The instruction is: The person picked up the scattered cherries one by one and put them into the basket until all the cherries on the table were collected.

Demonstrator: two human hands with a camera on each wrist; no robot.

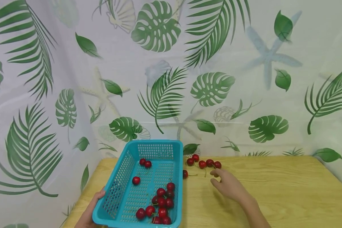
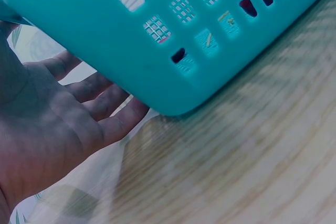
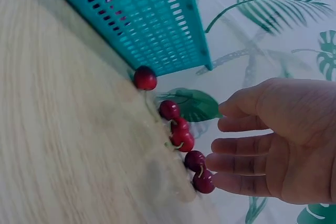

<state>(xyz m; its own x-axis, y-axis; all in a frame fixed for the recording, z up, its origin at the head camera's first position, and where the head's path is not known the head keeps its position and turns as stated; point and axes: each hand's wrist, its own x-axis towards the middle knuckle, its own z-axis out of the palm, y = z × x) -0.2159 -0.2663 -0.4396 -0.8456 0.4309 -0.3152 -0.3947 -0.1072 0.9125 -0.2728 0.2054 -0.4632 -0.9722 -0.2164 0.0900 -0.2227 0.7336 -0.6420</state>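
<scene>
A turquoise plastic basket [image 1: 180, 183] with perforated walls holds several red cherries [image 1: 161, 202], most of them bunched in its near right part. At its left side my left hand [image 1: 91, 209] grips it, the thumb on the rim; in the left wrist view that hand's fingers [image 2: 123, 119] lie against the outside of the basket. My right hand [image 1: 229, 186] reaches over the table with its fingers extended and holds nothing. Just beyond its fingertips lie several loose cherries [image 1: 202, 164] with stems, to the right of the basket. In the right wrist view, the fingers appear close to the nearest cherries [image 3: 203, 181].
The wood-grain table [image 1: 262, 190] extends to the right of the hand. A white sheet [image 1: 171, 63] printed with green leaves, shells and starfish hangs behind the table and along its left side. One loose cherry [image 1: 185, 174] sits right beside the basket's right wall.
</scene>
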